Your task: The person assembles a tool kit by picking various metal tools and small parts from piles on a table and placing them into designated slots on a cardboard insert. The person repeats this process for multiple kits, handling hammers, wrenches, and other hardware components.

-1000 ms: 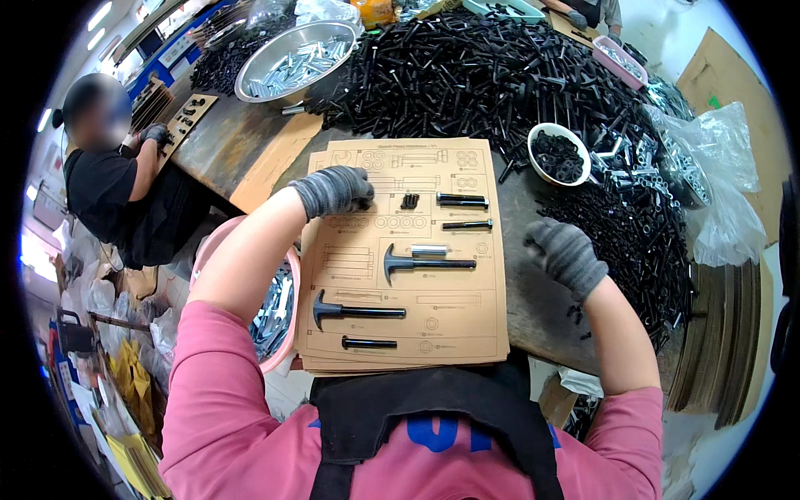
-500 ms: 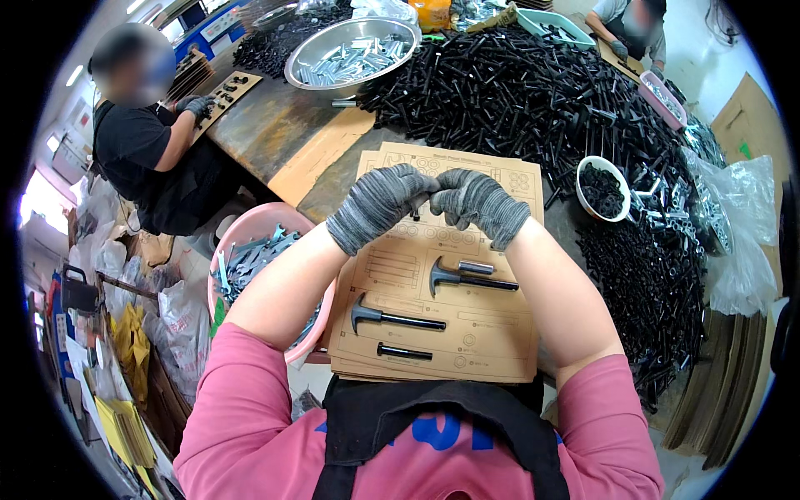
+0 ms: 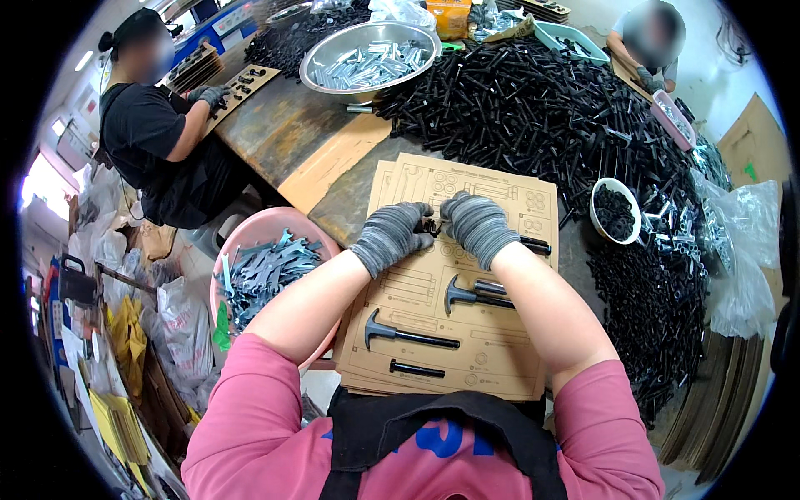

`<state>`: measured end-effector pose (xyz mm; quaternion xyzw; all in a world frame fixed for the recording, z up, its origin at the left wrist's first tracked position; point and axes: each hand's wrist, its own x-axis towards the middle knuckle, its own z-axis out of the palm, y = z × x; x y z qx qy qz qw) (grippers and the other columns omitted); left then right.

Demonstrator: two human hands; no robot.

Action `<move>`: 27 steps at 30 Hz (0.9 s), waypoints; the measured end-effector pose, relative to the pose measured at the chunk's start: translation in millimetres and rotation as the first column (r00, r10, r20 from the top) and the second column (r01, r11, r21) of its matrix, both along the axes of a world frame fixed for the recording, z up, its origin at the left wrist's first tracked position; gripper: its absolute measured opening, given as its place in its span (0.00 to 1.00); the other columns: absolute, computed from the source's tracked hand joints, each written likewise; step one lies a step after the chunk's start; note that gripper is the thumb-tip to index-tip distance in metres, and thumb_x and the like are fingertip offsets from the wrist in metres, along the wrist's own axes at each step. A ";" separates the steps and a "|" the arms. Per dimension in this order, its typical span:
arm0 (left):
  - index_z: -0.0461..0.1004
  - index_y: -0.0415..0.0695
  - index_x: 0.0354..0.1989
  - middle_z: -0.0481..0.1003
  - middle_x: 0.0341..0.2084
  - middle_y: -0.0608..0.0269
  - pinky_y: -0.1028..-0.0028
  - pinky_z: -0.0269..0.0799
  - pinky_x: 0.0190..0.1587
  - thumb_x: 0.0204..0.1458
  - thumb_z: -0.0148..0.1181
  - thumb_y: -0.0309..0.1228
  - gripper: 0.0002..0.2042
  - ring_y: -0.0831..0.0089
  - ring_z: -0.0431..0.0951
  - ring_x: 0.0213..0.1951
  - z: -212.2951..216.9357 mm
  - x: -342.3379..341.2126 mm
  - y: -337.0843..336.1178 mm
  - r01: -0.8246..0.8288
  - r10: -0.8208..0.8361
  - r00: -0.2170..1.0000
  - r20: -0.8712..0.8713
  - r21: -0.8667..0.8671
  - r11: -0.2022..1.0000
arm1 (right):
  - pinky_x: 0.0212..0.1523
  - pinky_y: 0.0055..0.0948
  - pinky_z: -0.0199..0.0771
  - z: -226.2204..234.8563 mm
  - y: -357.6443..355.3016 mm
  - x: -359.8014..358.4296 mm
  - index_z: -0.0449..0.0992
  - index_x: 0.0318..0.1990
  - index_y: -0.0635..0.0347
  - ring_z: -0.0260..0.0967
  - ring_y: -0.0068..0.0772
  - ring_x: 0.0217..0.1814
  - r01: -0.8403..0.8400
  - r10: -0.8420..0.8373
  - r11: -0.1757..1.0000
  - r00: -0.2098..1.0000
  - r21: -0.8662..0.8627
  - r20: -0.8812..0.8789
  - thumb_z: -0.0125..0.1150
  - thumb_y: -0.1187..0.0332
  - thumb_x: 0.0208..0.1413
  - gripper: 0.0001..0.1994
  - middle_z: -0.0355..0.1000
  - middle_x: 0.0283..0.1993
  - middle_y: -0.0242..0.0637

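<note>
My left hand (image 3: 393, 237), in a grey knit glove, curls its thumb and fingers around small black parts (image 3: 431, 226) low over the printed cardboard sheet (image 3: 508, 367). Against the other side of these parts, my right hand (image 3: 478, 228) is closed, its fingertips pointing down; anything inside it is hidden. From behind my right wrist sticks out a black rod-like piece (image 3: 535, 244). Two black claw-shaped pieces with shafts lie below, the nearer claw piece (image 3: 412, 335) in full view and the farther claw piece (image 3: 463, 293) partly under my right forearm, beside a silver tube (image 3: 490, 287). A black bolt (image 3: 417, 369) lies nearest me.
A pink tub (image 3: 229, 250) of flat wrenches stands left. Beyond lie a metal bowl (image 3: 312, 82) of silver tubes and a large heap of black bolts (image 3: 500, 100). A white bowl (image 3: 597, 218) with black parts sits right. Two co-workers handle boards at far left and far right.
My hands have come down and nearer, parting slightly around the small black parts. The rod-like piece by my right wrist now shows. The whole view has shifted a little.
</note>
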<state>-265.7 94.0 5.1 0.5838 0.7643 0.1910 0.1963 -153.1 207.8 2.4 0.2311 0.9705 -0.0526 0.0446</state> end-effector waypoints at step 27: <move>0.68 0.43 0.44 0.69 0.35 0.55 0.70 0.68 0.40 0.40 0.61 0.35 0.20 0.66 0.72 0.35 21.3 -45.8 76.1 0.100 -0.054 0.984 -0.169 0.272 0.957 | 0.49 0.36 0.66 34.6 143.7 49.0 0.61 0.54 0.45 0.61 0.43 0.54 0.265 -0.278 0.889 0.960 0.373 -0.019 0.54 0.75 0.44 0.26 0.55 0.58 0.43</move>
